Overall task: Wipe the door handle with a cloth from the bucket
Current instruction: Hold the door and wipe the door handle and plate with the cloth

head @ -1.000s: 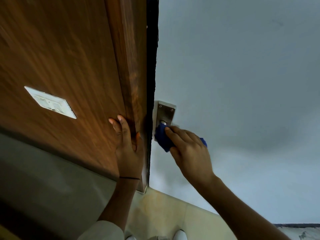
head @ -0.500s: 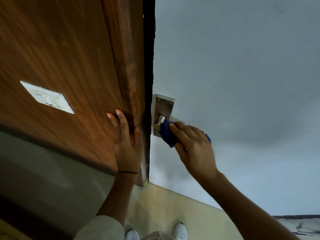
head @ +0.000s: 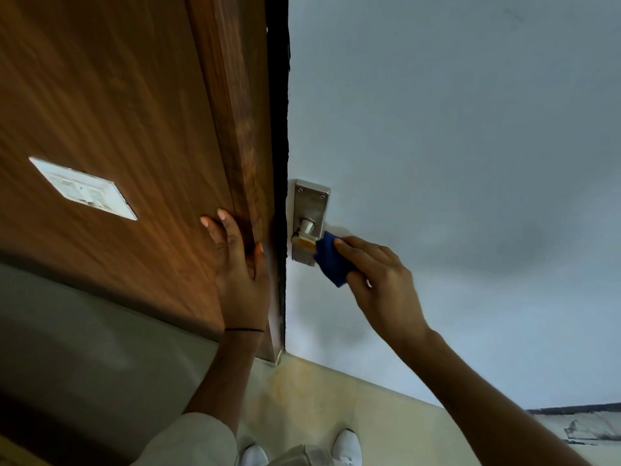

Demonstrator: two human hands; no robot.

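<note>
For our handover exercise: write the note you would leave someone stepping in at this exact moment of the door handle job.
Left hand: flat against the wooden frame, holding nothing.
Right hand: grip shut on the blue cloth.
Cloth is pressed to the handle beside the metal plate; the handle's base shows bare.
Bucket: not in view.
Done: cloth fetched, wiping under way.
Left: finish wiping the handle.

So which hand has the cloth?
The right hand grips the blue cloth at the door handle. The left hand lies flat and empty on the wooden frame.
</note>
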